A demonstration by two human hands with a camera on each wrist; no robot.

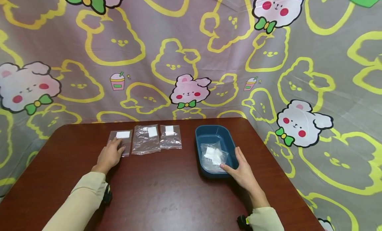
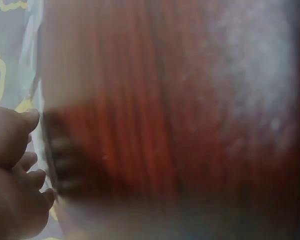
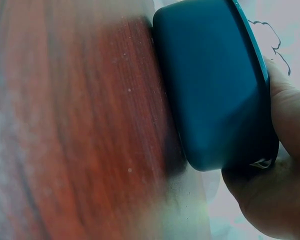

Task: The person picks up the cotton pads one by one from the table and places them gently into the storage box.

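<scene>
Cartoon-print cloth (image 1: 221,61) backs the desk (image 1: 167,191), where our left grip (image 1: 109,155), loosely spread, rests on the leftmost clear bag (image 1: 127,145), probably light, limp, slippery, best pinched by an edge. Left wrist shows blurred desk; right wrist shows our right grip (image 3: 290,175) clasping the blue bin (image 3: 215,90).

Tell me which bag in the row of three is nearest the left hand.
The leftmost bag: the left hand overlaps it in the head view, while the middle bag and rightmost bag lie farther off.
</scene>
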